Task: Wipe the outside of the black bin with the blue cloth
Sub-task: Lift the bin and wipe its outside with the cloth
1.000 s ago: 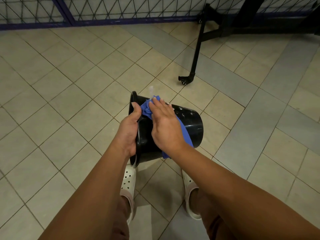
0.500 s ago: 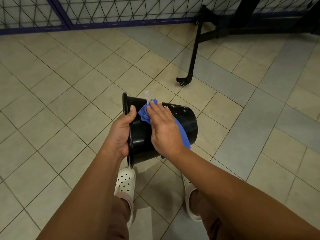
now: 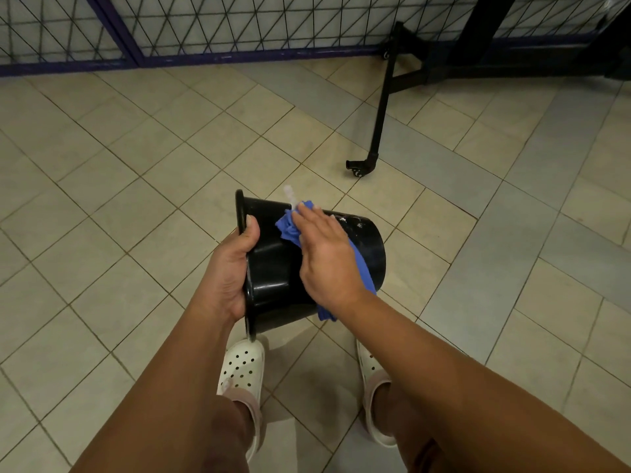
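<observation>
The left hand point(image 3: 230, 271) is gripping the bin point(image 3: 273, 271) by its rim, thumb over the lip, holding it sideways above the floor point(image 3: 136, 199). The right hand point(image 3: 324, 254), fingers flat, is pressing the cloth point(image 3: 289, 228) onto the bin's upper wall. Wiping is underway, and the next move is probably turning the bin to an unwiped side.

Bare forearms; white perforated clogs point(image 3: 243, 368); brownish trouser legs point(image 3: 246, 407) at ankles.

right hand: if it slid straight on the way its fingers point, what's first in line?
The right hand lies flat on the blue cloth over the black bin. Just past its fingertips is a small whitish piece sticking up at the bin's far side, probably the first contact. Beyond that is only floor tile. Depth is unclear.
</observation>
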The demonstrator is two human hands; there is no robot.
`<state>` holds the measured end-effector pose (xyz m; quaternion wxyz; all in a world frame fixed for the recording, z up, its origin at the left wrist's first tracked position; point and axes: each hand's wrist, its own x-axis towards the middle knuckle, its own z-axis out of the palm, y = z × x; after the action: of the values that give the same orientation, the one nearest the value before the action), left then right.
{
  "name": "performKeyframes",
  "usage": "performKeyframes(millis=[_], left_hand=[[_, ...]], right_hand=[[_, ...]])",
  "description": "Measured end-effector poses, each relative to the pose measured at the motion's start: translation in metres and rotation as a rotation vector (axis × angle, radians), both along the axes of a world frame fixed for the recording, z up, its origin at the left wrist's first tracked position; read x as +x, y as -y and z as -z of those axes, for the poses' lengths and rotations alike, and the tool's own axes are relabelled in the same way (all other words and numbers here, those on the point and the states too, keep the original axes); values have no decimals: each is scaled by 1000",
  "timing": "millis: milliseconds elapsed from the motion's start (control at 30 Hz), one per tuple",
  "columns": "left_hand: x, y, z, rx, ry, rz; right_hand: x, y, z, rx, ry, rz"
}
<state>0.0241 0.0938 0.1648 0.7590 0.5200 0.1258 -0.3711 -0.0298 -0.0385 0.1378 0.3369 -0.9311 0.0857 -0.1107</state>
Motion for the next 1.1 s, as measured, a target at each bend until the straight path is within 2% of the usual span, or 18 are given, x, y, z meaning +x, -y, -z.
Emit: performKeyframes(millis=[100, 267, 433, 567, 700, 900, 1100], left_hand=[[-1, 2, 1, 4, 5, -13], [1, 4, 5, 29, -56, -23], [10, -2, 5, -47, -146, -27], [4, 1, 4, -37, -97, 17], [-5, 8, -1, -25, -40, -11], [-4, 6, -3, 32, 2, -51], [-1, 1, -8, 16, 20, -40]], right_hand=[[11, 15, -5, 57, -11, 29], [6, 26, -4, 97, -163, 76], [-11, 43, -9, -156, -32, -194], [-10, 39, -3, -347, -58, -233], [-6, 43, 1, -235, -129, -107], [-17, 19, 9, -150, -94, 167], [-13, 15, 2, -246, -3, -25]])
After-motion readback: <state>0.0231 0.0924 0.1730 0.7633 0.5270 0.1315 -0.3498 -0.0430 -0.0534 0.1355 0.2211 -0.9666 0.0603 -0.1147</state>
